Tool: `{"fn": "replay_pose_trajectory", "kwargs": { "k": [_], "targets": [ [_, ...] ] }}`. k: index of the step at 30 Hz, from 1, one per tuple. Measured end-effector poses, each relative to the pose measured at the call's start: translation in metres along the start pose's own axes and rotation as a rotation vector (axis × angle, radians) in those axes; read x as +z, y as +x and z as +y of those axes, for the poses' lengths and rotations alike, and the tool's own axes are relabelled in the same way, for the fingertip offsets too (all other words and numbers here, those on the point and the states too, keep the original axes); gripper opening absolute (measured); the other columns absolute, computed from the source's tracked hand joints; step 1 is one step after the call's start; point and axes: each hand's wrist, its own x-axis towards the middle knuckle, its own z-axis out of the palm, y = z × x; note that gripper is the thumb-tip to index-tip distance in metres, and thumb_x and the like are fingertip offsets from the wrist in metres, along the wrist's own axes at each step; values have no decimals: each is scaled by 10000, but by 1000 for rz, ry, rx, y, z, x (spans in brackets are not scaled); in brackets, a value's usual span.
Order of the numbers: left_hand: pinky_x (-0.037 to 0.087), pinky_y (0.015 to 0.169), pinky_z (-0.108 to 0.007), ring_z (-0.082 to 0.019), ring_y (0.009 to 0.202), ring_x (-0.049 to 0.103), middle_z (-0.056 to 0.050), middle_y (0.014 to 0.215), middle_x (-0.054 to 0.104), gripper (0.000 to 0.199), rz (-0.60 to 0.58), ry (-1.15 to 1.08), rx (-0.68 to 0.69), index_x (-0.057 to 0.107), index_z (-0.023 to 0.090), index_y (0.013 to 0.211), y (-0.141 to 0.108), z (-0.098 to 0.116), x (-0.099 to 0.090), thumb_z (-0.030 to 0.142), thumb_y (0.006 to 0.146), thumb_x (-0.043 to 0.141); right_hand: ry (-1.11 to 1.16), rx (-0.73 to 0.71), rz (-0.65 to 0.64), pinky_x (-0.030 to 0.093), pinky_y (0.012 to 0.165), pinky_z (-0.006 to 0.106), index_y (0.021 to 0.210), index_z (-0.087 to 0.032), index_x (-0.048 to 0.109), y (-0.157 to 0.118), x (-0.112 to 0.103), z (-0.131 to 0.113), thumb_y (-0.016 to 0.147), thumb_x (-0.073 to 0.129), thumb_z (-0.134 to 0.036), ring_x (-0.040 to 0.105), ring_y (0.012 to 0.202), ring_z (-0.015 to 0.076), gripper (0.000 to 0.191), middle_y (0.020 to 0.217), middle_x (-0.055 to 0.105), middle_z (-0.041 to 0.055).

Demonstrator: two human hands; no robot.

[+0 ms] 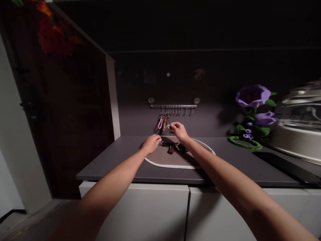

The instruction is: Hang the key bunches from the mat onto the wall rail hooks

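Observation:
My right hand (pixel 179 131) is closed in a pinch on a small silvery metal piece (pixel 169 127), just right of a brown key fob (pixel 165 124) and a pink loop strap (pixel 160 123). Both hang from a clear hook rail (pixel 173 106) on the wall. My left hand (pixel 151 144) is lower, over the left part of a brown mat (pixel 163 160) with a white edge. Its fingers are closed together beside a dark heap of small things; what they hold, if anything, I cannot make out. A dark red-brown fob (pixel 171 149) lies in that heap, partly behind my right wrist.
The grey countertop (pixel 107 160) runs along the wall. On the right stand purple felt flowers (pixel 253 95) with a green ring base, a pale rounded appliance (pixel 298 134) and a flat black object (pixel 286 167). A dark door (pixel 67 127) is at the left; white cabinets (pixel 145 211) lie below.

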Motion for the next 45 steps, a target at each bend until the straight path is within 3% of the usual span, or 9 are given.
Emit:
{"fn": "replay_pose_trajectory", "kwargs": {
  "k": [9,16,27,39,45],
  "targets": [
    [375,713,-242,-146,794,536,-49,845,613,228,-29,25,-7,608,183,825,0,-2,3,257,849,394,44,-5,126,442,538,212,696,-160,491,43,3,-28,720,530,-203,470,513,61,63,566,477,-52],
    [365,701,-241,-146,787,531,-47,839,613,223,-38,18,-3,606,180,816,0,-1,3,235,846,393,57,27,183,429,526,200,642,-151,477,62,16,-35,745,468,-126,441,483,47,107,558,471,-48],
    [369,704,-240,-147,790,532,-49,836,616,224,-36,1,-10,609,178,805,1,-1,2,228,842,394,-11,58,283,434,486,195,640,-146,494,81,24,-28,751,467,-122,446,443,52,117,520,480,-38],
    [377,715,-244,-146,790,532,-47,822,623,214,-13,-29,-39,619,172,808,3,-4,3,211,828,409,16,46,235,436,483,184,650,-146,528,85,17,-5,715,552,-191,451,420,53,83,476,493,-40],
    [382,701,-242,-139,754,532,-43,779,632,199,11,-87,-126,622,153,774,4,-7,3,193,807,430,28,48,184,441,489,173,639,-152,488,81,14,-3,742,543,-206,445,438,48,129,479,464,-54]
  ]
}}
